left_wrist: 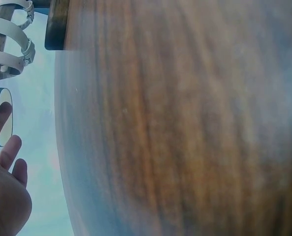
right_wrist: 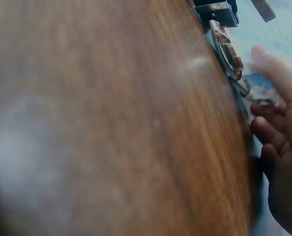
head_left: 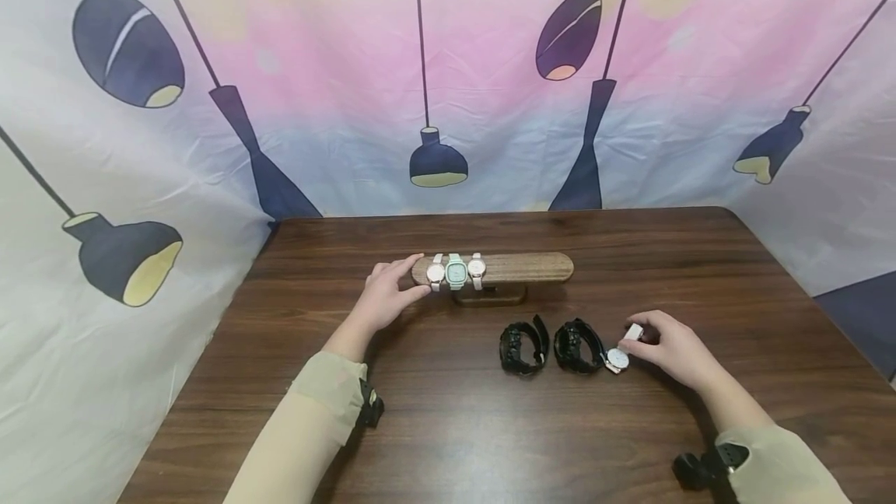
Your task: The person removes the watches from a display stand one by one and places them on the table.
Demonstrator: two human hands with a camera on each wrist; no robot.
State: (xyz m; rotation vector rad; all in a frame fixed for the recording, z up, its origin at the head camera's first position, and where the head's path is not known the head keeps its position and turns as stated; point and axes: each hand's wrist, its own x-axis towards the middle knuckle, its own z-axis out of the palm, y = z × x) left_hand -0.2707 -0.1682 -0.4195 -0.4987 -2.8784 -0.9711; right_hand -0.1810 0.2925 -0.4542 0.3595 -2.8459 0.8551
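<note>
The left hand [head_left: 386, 294] pinches the rounded end of a wood-grained bar [head_left: 528, 267] wearing three pale watches [head_left: 456, 272]; the right hand [head_left: 670, 345] brackets a round-dialled white watch [head_left: 617, 360] on the glossy table [head_left: 448, 438], pinch unclear; two looped black watches [head_left: 568, 348] crowd beside it.

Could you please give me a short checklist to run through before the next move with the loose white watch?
1. Left hand at the watch stand: ok, thumb and fingers at its left end.
2. Three watches strapped on the stand: ok, side by side towards that end.
3. Right hand at the loose white watch: ok, beside its strap.
4. Firm pinch on that strap: cannot tell.
5. Loose white watch free of the right black watch: cannot tell, they look very close.
</note>
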